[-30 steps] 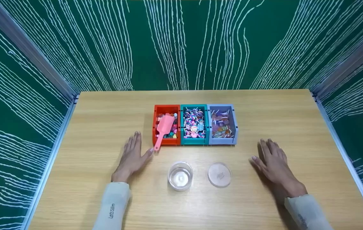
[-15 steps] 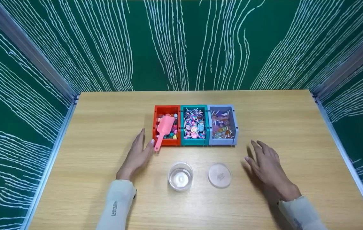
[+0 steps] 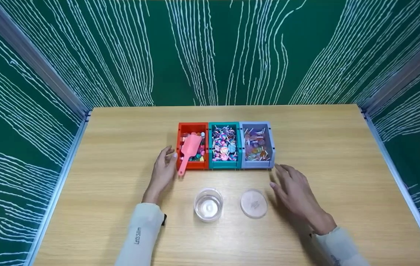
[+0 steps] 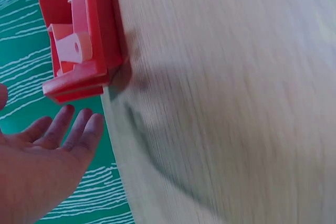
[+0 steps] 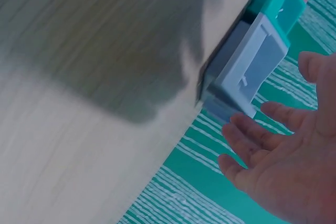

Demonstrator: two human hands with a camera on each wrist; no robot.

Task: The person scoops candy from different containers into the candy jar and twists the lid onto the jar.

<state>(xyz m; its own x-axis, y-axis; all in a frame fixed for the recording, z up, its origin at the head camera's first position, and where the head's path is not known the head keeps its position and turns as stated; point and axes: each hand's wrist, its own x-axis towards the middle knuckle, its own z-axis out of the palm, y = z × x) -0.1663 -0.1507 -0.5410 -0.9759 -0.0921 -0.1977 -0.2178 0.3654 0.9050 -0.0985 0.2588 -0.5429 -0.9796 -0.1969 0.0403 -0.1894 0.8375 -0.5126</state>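
Three joined bins stand in a row in the head view: a red bin (image 3: 193, 126), a teal bin (image 3: 224, 165) and a lavender bin (image 3: 257, 165). A pink scoop (image 3: 190, 147) lies across the red bin with its handle over the front edge. My left hand (image 3: 163, 173) is just left of the red bin, holding nothing; whether it touches the bin I cannot tell. Relaxed fingers of my right hand (image 3: 298, 192) reach close to the lavender bin's front right corner, with nothing in them. Mixed small colourful pieces fill the red bin; small lollipops (image 3: 224, 147) fill the teal one.
Nearer than the bins, a clear round jar (image 3: 209, 204) stands uncovered on the wooden table (image 3: 121, 129). To its right lies a clear round lid (image 3: 254, 203). Green walls (image 3: 191, 51) with white wavy lines enclose the back and sides.
Both hands have moved inward toward the row of bins, the left to the right and the right to the left. My left fingers have bent somewhat. The bins, scoop, jar and lid stay put.
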